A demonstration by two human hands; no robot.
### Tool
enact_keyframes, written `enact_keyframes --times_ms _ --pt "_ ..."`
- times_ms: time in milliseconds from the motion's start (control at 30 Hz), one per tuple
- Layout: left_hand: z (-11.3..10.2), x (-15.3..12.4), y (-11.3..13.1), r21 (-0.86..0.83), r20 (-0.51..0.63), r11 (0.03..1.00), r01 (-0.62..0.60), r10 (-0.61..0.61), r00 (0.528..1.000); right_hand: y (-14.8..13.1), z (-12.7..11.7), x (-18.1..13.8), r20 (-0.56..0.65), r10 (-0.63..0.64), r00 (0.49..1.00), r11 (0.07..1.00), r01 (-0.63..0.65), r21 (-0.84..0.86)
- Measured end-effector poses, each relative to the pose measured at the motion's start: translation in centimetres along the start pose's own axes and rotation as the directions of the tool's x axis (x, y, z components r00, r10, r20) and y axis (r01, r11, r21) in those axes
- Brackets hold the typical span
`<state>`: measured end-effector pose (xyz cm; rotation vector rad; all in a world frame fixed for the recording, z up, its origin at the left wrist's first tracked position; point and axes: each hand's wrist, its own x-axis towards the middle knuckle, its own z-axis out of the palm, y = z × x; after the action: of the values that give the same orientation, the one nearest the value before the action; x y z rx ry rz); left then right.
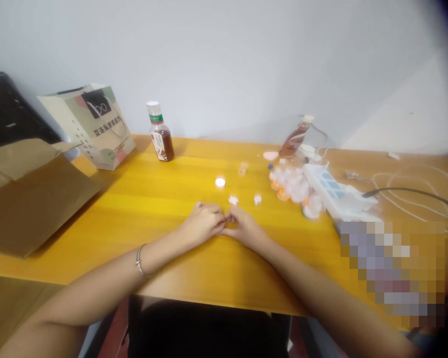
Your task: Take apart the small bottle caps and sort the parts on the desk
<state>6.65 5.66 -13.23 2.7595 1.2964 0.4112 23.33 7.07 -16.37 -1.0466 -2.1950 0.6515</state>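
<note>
Both my hands rest together on the yellow wooden table (141, 199) near its middle. My left hand (203, 223) and my right hand (244, 226) meet fingertip to fingertip, fingers curled and pinched on a small object that I cannot make out. A thin bracelet (139, 261) circles my left wrist. Just beyond the hands lie small white scraps (233, 200) and a small white round cap (220, 182).
A brown drink bottle (161, 133) stands at the back, a paper gift bag (91, 124) and a cardboard box (26, 194) to the left. At right lie a tilted bottle (294, 139), a pile of small clear cups (294, 186), a white power strip (335, 191) and cables (410, 191).
</note>
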Motion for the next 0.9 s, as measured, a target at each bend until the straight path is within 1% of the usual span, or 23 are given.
enact_keyframes --times_ms 200,300,433,533,667,767,833,900 --pt "-0.8 0.4 0.5 0.147 0.032 0.987 -0.059 0.055 0.998 -0.1 -0.1 0.2 -0.015 0.000 1.000 1.000 0.000 0.001" --pt "-0.7 0.5 0.5 0.179 0.013 0.981 -0.075 0.074 0.997 -0.2 -0.1 0.2 -0.005 0.007 1.000 1.000 -0.007 -0.002" --pt "-0.2 0.5 0.0 0.106 -0.041 0.992 -0.063 0.068 0.997 -0.4 -0.2 0.1 -0.013 0.005 1.000 1.000 -0.005 -0.005" --pt "0.0 0.5 -0.1 0.035 -0.055 0.998 -0.043 0.045 0.997 -0.3 -0.1 0.1 -0.014 0.006 1.000 1.000 -0.006 -0.007" --pt "-0.1 0.5 -0.3 -0.011 -0.103 0.998 -0.055 0.053 0.993 -0.1 0.0 0.0 -0.009 0.012 1.000 1.000 -0.012 -0.012" --pt "-0.6 0.2 -1.7 -0.021 -0.182 0.999 -0.047 0.042 0.982 0.0 0.1 0.0 -0.019 0.010 1.000 1.000 -0.011 -0.021" --pt "-1.1 -0.3 -3.6 0.021 -0.230 0.999 -0.050 0.054 0.972 0.0 0.0 -0.1 -0.020 0.016 1.000 1.000 -0.016 -0.025" --pt "-1.6 -0.8 -6.0 0.106 -0.237 0.989 -0.099 0.122 0.964 -0.2 -0.1 -0.1 -0.017 0.021 1.000 0.999 -0.022 -0.030"
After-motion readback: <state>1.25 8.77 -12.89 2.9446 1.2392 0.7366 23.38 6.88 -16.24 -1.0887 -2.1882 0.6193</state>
